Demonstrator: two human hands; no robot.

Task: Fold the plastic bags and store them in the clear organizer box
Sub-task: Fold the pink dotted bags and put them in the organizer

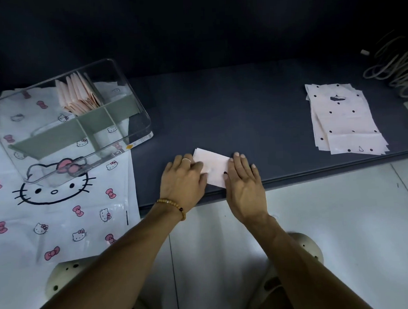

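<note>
Two hands press a folded pink bag (214, 169) flat on the dark mat (243, 110), near the mat's 6 o'clock edge. Left hand (184, 178), ring on one finger and bead bracelet (171, 206) at the wrist, lies with straight fingers on the bag's 9 o'clock end. Right hand (244, 180) lies flat, fingers extended, over the 3 o'clock end; neither hand curls round the bag.

At 10 o'clock from the hands stands the clear box (136, 124), divided by grey-green partitions (64, 131). Its far compartment holds a row of folded pink bags (77, 95) standing on edge, leaning against one another. A white folded item shows in the compartment at the box's 3 o'clock side; its nature cannot be told. The box rests on a large white cat-print bag (61, 219) that hangs over the mat's 9 o'clock edge.

At 2 o'clock from the hands, well apart, lies a loose stack of unfolded dotted bags (344, 122), flat on the mat. A coil of cord (393, 64) sits beyond it at the 1 o'clock corner.
</note>
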